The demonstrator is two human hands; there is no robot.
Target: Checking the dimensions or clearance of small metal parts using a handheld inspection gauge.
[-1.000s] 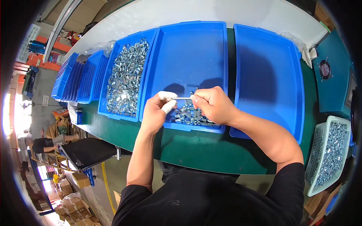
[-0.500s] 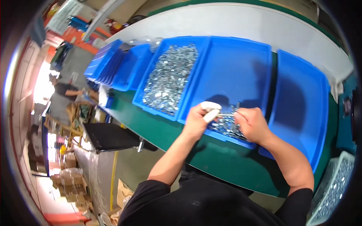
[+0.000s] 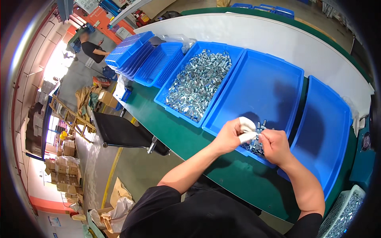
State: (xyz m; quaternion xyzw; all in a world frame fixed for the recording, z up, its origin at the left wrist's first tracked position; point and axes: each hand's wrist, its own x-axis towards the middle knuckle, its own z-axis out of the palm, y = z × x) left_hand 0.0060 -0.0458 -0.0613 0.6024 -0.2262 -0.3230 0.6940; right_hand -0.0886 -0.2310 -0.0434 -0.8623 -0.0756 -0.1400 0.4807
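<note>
My left hand (image 3: 235, 134), with white coverings on its thumb and forefinger, is closed in a pinch over the near end of a shallow blue tray (image 3: 270, 85). Close against it, my right hand (image 3: 274, 146) pinches with thumb and forefinger. The fingertips meet, so whatever lies between them is hidden. Under and around the hands, a heap of small shiny metal parts (image 3: 254, 148) lies at the tray's near edge. A few of those parts stick up just beyond the fingers.
To the left, another blue tray (image 3: 159, 99) holds many small metal parts (image 3: 198, 81). Further left are a blue basket (image 3: 162, 59) and stacked blue trays (image 3: 129, 49). A third tray (image 3: 323, 131) lies right. A black chair (image 3: 123, 131) stands beside the green table (image 3: 174, 105). One person (image 3: 93, 49) stands far left.
My hands have drawn together; a thin silvery piece that showed between them is now hidden. The view has turned, so the trays appear shifted to the right.
</note>
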